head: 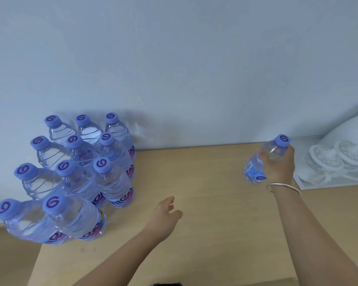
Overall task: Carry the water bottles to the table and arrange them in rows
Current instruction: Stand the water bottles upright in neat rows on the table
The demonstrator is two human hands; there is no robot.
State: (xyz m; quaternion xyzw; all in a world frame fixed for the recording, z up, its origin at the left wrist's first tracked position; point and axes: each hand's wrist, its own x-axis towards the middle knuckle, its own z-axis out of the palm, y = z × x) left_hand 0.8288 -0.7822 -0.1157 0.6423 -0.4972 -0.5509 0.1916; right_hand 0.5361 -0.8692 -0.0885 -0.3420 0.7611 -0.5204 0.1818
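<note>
Several clear water bottles with purple caps point(79, 174) stand in rows at the left of the wooden table point(205, 203), against the wall. My right hand point(277, 166) grips one more water bottle point(254, 168) by its shoulder near the table's right end; I cannot tell whether its base touches the tabletop. A silver bangle sits on that wrist. My left hand point(165, 215) hovers over the middle of the table, holding nothing, fingers apart, to the right of the rows.
A white tray point(310, 185) with white plastic wrapping and ring-shaped pieces point(339, 159) lies at the table's right end, just beside the held bottle. A pale wall point(184, 69) runs along the back edge. The table's left edge drops off near the front bottles.
</note>
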